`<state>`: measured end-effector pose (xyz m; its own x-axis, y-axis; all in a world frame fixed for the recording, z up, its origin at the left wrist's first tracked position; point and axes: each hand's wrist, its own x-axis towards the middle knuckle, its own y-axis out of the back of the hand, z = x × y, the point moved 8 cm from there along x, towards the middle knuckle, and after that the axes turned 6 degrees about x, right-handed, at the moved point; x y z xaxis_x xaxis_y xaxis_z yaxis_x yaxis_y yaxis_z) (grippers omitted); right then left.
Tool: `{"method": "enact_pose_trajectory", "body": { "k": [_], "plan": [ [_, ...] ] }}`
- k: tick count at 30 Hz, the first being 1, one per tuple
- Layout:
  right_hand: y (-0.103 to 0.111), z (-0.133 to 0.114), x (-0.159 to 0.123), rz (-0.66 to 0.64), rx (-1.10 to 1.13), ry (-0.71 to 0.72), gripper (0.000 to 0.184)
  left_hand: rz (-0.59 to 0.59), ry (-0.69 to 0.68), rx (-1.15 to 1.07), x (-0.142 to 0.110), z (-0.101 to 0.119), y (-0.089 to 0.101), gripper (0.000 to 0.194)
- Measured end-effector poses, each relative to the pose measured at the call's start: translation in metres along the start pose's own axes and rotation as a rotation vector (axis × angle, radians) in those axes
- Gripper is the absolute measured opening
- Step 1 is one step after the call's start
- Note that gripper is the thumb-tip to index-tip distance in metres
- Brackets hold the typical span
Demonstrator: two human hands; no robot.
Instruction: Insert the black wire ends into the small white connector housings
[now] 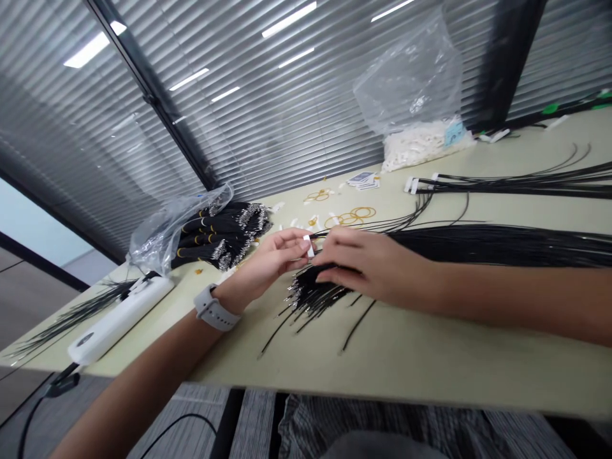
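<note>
- Head view, 1 frame. Landmark: long black wire bundle [502, 245], lying along the bench [430, 357] and running off the right edge of the view.
- Left hand [270, 261]: grip together, clamped on a small white tag [308, 246] just off the bundle's left end. Thin black wires run from the tag area toward the right hand.
- Right hand [373, 264]: fingers together, curled over a loose bunch of black wires with crimped metal ends [315, 294], in front of the bundle's left end. Clamped or only resting on them: cannot tell.
- Both hands nearly touching, fingertips meeting around the tag and wires.
- Grey smartwatch [215, 308] on left wrist.
- Behind the bundle: second black wire bundle with white end tags [516, 185], lying parallel.
- Behind the bundle's left end: gold rubber bands [351, 218] and a small stack of printed cards [363, 180].
- Far behind the bundle: clear plastic bag [411, 83] with a pile of white pieces [421, 145] at its base.
- Left of the bundle: bagged black wire bunches with silver ends [220, 236].
- Further left of the bundle: white power strip [119, 319], with more thin wires [71, 312] beside it.
</note>
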<state>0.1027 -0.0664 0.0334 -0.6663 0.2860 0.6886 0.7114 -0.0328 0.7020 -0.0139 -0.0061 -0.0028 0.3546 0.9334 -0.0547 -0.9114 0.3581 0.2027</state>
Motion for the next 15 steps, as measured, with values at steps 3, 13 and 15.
{"method": "enact_pose_trajectory", "body": {
  "k": [3, 13, 15],
  "plan": [
    [0.014, 0.021, 0.002, 0.043, -0.27, -0.065, 0.046, -0.019, -0.043, -0.004, 0.0, 0.004, -0.002, 0.022],
    [0.037, 0.094, 0.005, -0.057, 0.117, -0.536, 0.03, 0.168, -0.301, 0.475, -0.006, 0.035, -0.009, 0.049],
    [0.042, 0.098, 0.01, -0.053, 0.145, -0.548, 0.027, 0.143, -0.318, 0.741, -0.003, 0.042, -0.029, 0.056]
  ]
}}
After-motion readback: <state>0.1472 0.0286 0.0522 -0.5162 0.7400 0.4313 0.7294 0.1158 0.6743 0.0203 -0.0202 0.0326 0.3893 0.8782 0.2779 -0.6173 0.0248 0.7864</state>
